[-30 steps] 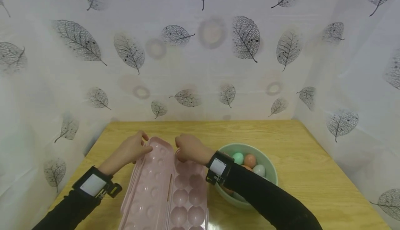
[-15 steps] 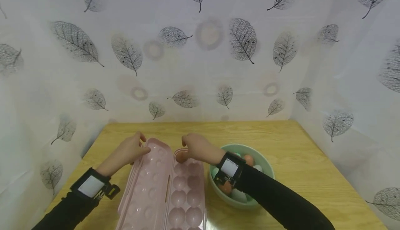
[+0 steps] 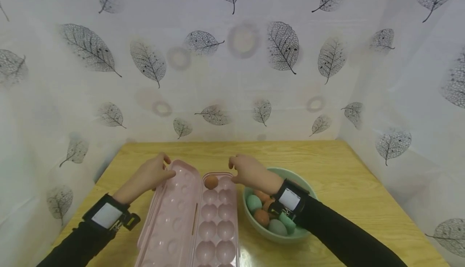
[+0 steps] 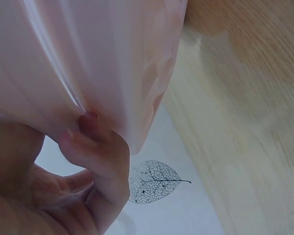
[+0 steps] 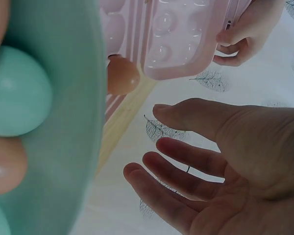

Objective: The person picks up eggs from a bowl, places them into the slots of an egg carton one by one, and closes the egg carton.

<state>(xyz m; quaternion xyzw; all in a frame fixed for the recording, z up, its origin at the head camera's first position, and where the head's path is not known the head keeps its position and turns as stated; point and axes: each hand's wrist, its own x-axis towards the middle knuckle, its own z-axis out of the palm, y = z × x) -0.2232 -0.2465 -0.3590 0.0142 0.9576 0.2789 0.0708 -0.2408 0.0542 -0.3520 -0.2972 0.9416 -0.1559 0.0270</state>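
A pink plastic egg box stands open on the table, its lid (image 3: 168, 218) tilted up on the left and its cupped tray (image 3: 216, 219) on the right. My left hand (image 3: 147, 177) pinches the lid's far left edge, thumb inside; in the left wrist view curled fingertips press its underside. One brown egg (image 3: 211, 182) sits in the tray's far left cup. Over the tray's far right corner and the bowl's edge is my right hand (image 3: 252, 174), holding nothing. Its fingers (image 5: 171, 169) look loosely bent and apart in the right wrist view.
Right beside the tray stands a light green bowl (image 3: 277, 239) with several brown, mint and pale eggs, such as a mint egg (image 3: 254, 203). My right forearm crosses above it. A leaf-patterned white curtain (image 3: 232, 77) surrounds the wooden table (image 3: 359, 202) at the back and sides.
My right hand has let go of the brown egg in the far left cup and moved right toward the bowl. The left hand stays on the lid.
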